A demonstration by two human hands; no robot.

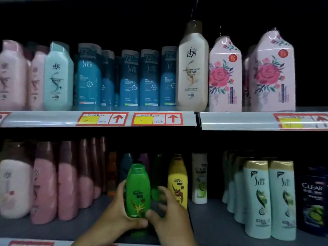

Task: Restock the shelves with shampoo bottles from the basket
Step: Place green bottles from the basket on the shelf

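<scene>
A green Rejoice shampoo bottle (137, 189) stands upright at the front of the lower shelf (209, 219). My left hand (115, 215) grips its left side and base, fingers curled round it. My right hand (170, 212) is at its right side, thumb against the bottle's lower front, fingers spread behind it. A second green bottle (157, 176) stands behind it, and a yellow Rejoice bottle (178, 181) is just to the right. The basket is out of view.
Pink bottles (46, 183) fill the lower shelf's left side; a white Clear bottle (199, 178), pale green bottles (269, 197) and a dark Clear bottle (312, 201) stand to the right. The upper shelf (230, 119) carries blue, beige and rose-printed bottles.
</scene>
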